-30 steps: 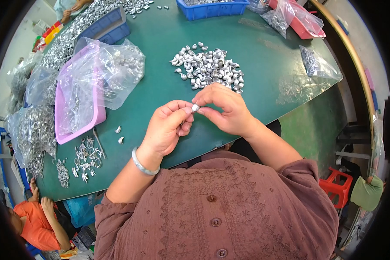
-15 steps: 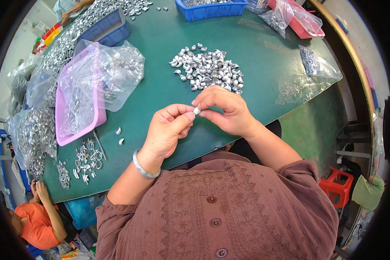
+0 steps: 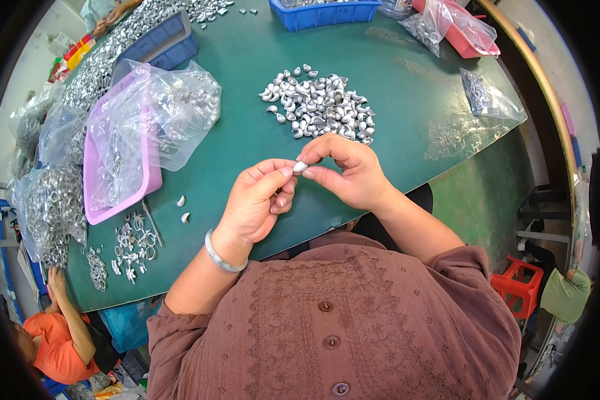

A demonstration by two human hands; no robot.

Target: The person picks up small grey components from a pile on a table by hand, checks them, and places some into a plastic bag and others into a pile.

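My left hand [image 3: 257, 200] and right hand [image 3: 350, 175] pinch one silver piece [image 3: 301, 167] between thumbs and fingertips, above the near side of a green table [image 3: 407, 120]. From it, a pile [image 3: 327, 110] of similar pieces lies just past 12 o'clock, two strays [image 3: 185, 217] toward 8, and a purple basket [image 3: 155, 183], partly covered by a clear bag [image 3: 192, 110], at 9.

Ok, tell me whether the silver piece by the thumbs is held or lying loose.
Held: the left hand and right hand pinch the silver piece between them, apart from the silver pile.
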